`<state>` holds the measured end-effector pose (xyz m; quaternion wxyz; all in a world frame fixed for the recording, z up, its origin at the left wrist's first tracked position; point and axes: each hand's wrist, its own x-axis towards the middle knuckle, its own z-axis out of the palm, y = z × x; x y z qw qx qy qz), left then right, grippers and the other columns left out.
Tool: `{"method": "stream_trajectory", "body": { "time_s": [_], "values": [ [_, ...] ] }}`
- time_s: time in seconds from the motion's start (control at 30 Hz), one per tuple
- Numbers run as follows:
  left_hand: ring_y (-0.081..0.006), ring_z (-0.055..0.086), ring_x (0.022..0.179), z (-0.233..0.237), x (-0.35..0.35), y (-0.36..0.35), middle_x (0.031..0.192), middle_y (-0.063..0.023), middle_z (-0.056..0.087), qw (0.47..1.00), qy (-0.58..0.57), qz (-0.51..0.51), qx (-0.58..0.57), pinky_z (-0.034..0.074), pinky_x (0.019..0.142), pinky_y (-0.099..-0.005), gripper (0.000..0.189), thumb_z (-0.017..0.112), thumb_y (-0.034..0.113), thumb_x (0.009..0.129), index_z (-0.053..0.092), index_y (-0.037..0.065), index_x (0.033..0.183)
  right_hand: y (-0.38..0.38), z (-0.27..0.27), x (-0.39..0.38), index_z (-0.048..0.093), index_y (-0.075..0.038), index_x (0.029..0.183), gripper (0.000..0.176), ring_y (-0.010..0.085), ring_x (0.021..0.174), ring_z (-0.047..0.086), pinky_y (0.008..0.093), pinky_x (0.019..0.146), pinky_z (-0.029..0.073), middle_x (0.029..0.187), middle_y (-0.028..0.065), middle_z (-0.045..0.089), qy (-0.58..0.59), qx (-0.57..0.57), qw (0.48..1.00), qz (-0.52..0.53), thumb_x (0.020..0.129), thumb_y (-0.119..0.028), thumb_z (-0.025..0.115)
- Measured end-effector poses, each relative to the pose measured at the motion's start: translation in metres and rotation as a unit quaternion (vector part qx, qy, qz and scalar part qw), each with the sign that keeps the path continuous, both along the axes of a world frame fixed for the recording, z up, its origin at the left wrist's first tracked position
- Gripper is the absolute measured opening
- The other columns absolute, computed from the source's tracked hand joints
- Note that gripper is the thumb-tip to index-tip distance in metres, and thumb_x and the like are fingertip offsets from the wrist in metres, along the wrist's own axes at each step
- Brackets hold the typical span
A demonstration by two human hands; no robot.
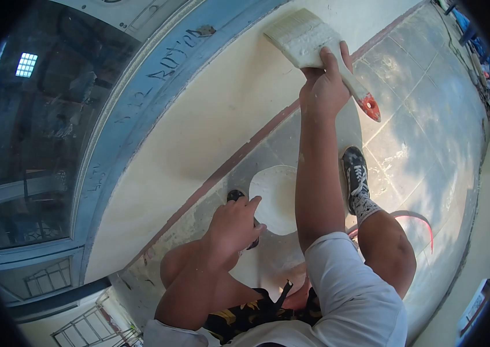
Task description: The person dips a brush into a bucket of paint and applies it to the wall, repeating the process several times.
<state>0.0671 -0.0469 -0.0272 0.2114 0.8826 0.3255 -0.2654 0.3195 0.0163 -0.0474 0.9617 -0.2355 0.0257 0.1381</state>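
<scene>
My right hand (329, 87) is closed round a wide paintbrush (300, 37), whose pale, paint-covered bristles lie against the cream wall (227, 92). The red-tipped end of its handle sticks out below the fingers. Lower down, my left hand (236, 222) is at the edge of a round container of white paint (277, 196), its fingers bent. Whether these fingers grip the rim or a handle is hard to make out.
A blue window frame (123, 110) with dark glass (43, 115) runs along the left. A reddish strip (227, 165) edges the wall's base. My shoe (356, 176) stands on the tiled floor (412, 115). A thin red curved item (424, 222) lies beyond my knee.
</scene>
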Motion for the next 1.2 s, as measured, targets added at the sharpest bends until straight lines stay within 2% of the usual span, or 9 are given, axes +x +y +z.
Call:
{"method": "stream_trajectory", "body": {
  "time_s": [0.03, 0.23, 0.37, 0.43, 0.7, 0.83, 0.97, 1.07, 1.2],
  "values": [
    [-0.0333, 0.057, 0.103, -0.001, 0.001, 0.0, 0.112, -0.0168, 0.058, 1.0, -0.006, -0.001, -0.002, 0.045, 0.09, -0.0403, 0.062, 0.07, 0.031, 0.076, 0.048, 0.006, 0.128, -0.001, 0.004, 0.0, 0.042, 0.004, 0.13, 0.05, 0.0263, 0.09, 0.062, 0.0364, 0.068, 0.058, 0.112, 0.0192, 0.056, 0.005, 0.036, 0.999, -0.004, 0.083, 0.001, 0.058],
    [-0.0329, 0.057, 0.103, -0.004, 0.002, -0.002, 0.111, -0.017, 0.058, 1.0, 0.003, -0.014, 0.015, 0.046, 0.09, -0.0401, 0.062, 0.071, 0.032, 0.076, 0.048, 0.006, 0.127, 0.011, -0.01, -0.002, 0.043, 0.004, 0.129, 0.049, 0.0243, 0.091, 0.063, 0.0348, 0.065, 0.059, 0.112, 0.0202, 0.056, -0.017, -0.039, 0.999, -0.001, 0.083, -0.002, 0.06],
    [-0.033, 0.057, 0.104, -0.003, 0.002, -0.001, 0.112, -0.0171, 0.058, 1.0, 0.004, -0.004, 0.001, 0.046, 0.09, -0.0402, 0.062, 0.071, 0.032, 0.076, 0.048, 0.006, 0.127, 0.005, 0.003, 0.004, 0.043, 0.004, 0.129, 0.05, 0.0233, 0.092, 0.062, 0.0348, 0.065, 0.059, 0.112, 0.0197, 0.056, -0.018, 0.037, 0.999, -0.01, 0.082, 0.0, 0.06],
    [-0.0333, 0.057, 0.104, -0.003, 0.001, -0.002, 0.112, -0.017, 0.058, 1.0, 0.0, -0.002, 0.001, 0.045, 0.09, -0.0406, 0.061, 0.07, 0.032, 0.076, 0.048, 0.006, 0.127, 0.016, -0.011, 0.004, 0.043, 0.004, 0.129, 0.05, 0.0239, 0.092, 0.062, 0.0348, 0.066, 0.059, 0.113, 0.0198, 0.056, -0.013, -0.018, 1.0, -0.005, 0.082, 0.0, 0.059],
    [-0.0337, 0.057, 0.102, -0.001, 0.001, 0.0, 0.111, -0.0171, 0.058, 1.0, -0.009, 0.003, -0.003, 0.045, 0.09, -0.0406, 0.061, 0.07, 0.032, 0.077, 0.048, 0.005, 0.127, 0.007, 0.0, 0.004, 0.04, 0.006, 0.131, 0.052, 0.0278, 0.097, 0.061, 0.0379, 0.072, 0.057, 0.114, 0.0205, 0.055, -0.017, 0.018, 1.0, 0.006, 0.082, 0.001, 0.058],
    [-0.0339, 0.057, 0.102, -0.003, -0.001, 0.001, 0.11, -0.0169, 0.058, 1.0, -0.013, -0.001, 0.004, 0.045, 0.09, -0.0403, 0.06, 0.07, 0.031, 0.077, 0.049, 0.005, 0.127, 0.011, -0.016, 0.005, 0.042, 0.004, 0.13, 0.05, 0.0274, 0.096, 0.061, 0.0375, 0.073, 0.057, 0.114, 0.0199, 0.055, -0.022, -0.047, 0.999, 0.013, 0.083, 0.002, 0.058],
    [-0.0341, 0.056, 0.103, 0.0, 0.001, 0.001, 0.11, -0.0168, 0.058, 1.0, -0.004, 0.008, -0.004, 0.044, 0.091, -0.0404, 0.06, 0.069, 0.031, 0.077, 0.049, 0.005, 0.127, 0.0, 0.002, 0.013, 0.043, 0.004, 0.13, 0.049, 0.027, 0.096, 0.061, 0.0379, 0.071, 0.057, 0.114, 0.0193, 0.055, -0.033, 0.039, 0.999, 0.003, 0.083, 0.001, 0.057],
    [-0.0341, 0.056, 0.104, -0.002, 0.002, -0.001, 0.111, -0.0168, 0.058, 1.0, -0.005, 0.001, -0.007, 0.044, 0.092, -0.0407, 0.06, 0.069, 0.031, 0.077, 0.048, 0.005, 0.128, 0.017, -0.026, 0.014, 0.044, 0.005, 0.129, 0.051, 0.0252, 0.091, 0.063, 0.0351, 0.064, 0.059, 0.11, 0.0196, 0.057, -0.032, -0.004, 0.999, 0.011, 0.081, 0.0, 0.06],
    [-0.0334, 0.055, 0.106, -0.001, 0.002, 0.002, 0.113, -0.0168, 0.057, 1.0, -0.001, 0.008, -0.002, 0.044, 0.092, -0.0407, 0.061, 0.069, 0.031, 0.077, 0.048, 0.005, 0.128, 0.005, -0.008, 0.014, 0.045, 0.004, 0.128, 0.05, 0.0241, 0.09, 0.063, 0.035, 0.063, 0.059, 0.109, 0.02, 0.058, -0.034, -0.011, 0.999, 0.001, 0.081, -0.001, 0.061]
  ]
}}
